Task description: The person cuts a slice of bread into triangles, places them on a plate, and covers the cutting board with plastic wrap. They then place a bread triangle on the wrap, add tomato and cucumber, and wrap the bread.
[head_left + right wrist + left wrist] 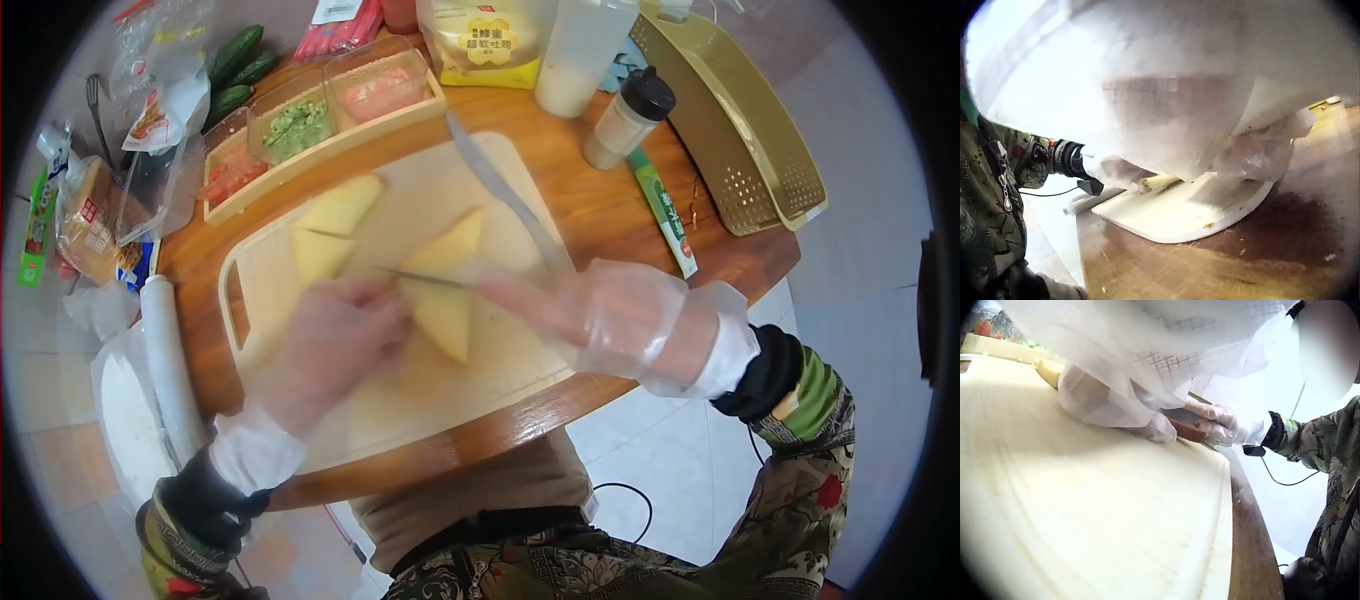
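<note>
Two yellow bread pieces lie on the pale cutting board (400, 420): the left bread piece (335, 210) is split by a cut, and the right bread piece (445, 320) has a dark thin knife blade (425, 278) across its middle. My right hand (610, 315), in a clear plastic glove, holds that knife from the right, its handle hidden. Blurred in the head view, my left hand (340, 345) is at the left edge of the right piece, fingers bent. Brown crust (1188, 431) shows between both gloved hands in the left wrist view.
A long grey blade (500, 190) lies along the board's right side. Behind stands a wooden tray (330, 150) with tubs of chopped food. A shaker jar (628, 120), a green packet (662, 215) and a tan basket (740, 120) are at right; a rolling pin (172, 370) is at left.
</note>
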Demonstrator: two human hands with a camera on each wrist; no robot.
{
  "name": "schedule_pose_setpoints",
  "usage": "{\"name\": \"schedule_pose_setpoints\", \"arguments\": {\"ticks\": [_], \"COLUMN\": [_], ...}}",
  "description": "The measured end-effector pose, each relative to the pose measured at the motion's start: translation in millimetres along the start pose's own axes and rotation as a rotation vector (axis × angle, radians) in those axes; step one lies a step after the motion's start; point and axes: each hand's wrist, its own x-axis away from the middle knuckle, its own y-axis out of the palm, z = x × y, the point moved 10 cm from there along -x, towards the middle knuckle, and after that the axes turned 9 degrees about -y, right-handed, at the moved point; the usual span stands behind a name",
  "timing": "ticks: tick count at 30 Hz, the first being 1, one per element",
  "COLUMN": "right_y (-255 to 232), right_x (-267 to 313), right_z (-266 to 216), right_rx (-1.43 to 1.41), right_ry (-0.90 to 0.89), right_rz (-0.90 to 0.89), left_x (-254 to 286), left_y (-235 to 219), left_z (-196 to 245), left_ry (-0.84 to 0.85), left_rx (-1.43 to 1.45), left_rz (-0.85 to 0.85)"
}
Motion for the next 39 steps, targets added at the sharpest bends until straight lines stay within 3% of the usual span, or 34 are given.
{"name": "schedule_pose_setpoints", "arguments": {"ticks": [1,3,5,7,10,14,17,19,20,22,25,29,33,38,39], "right_y": [-3,12,7,-12,-12,-10,-18,-32,-34,-43,-37,-32,-24,-28,-26], "right_x": [0,10,8,-1,-4,8,18,26,24,24,31,16,4,-6,-3], "right_z": [-4,4,3,-12,3,3,2,8,5,21,43,49,49,47,53], "right_rx": [0.007,0.104,0.110,-0.002,-0.166,-0.001,-0.069,-0.147,-0.139,0.070,0.090,0.092,0.131,0.078,0.050], "right_ry": [-0.010,0.115,0.127,-0.078,-0.004,0.055,0.046,0.063,0.060,0.333,0.454,0.500,0.492,0.472,0.494], "right_rz": [0.002,-0.258,-0.279,0.001,-0.001,-0.074,0.008,0.229,0.229,0.245,0.383,0.309,0.232,0.233,0.221], "left_x": [-4,-6,-4,1,3,1,1,2,3,-1,1,13,23,27,25], "left_y": [-1,-2,-1,1,1,1,0,1,1,1,0,-4,-25,-84,-88], "left_z": [-4,-6,-6,0,4,1,0,1,0,-3,-3,1,7,29,32], "left_ry": [0.009,0.026,-0.011,-0.004,0.011,0.034,0.019,0.004,-0.010,0.008,0.024,0.102,0.192,0.373,0.368], "left_rx": [-0.020,-0.030,-0.020,0.010,0.021,0.066,0.032,0.048,0.060,0.078,0.096,0.051,-0.043,-0.407,-0.402], "left_rz": [-0.001,-0.003,-0.010,-0.030,-0.052,-0.057,-0.061,-0.062,-0.070,-0.066,-0.066,-0.133,-0.039,0.402,0.405]}}
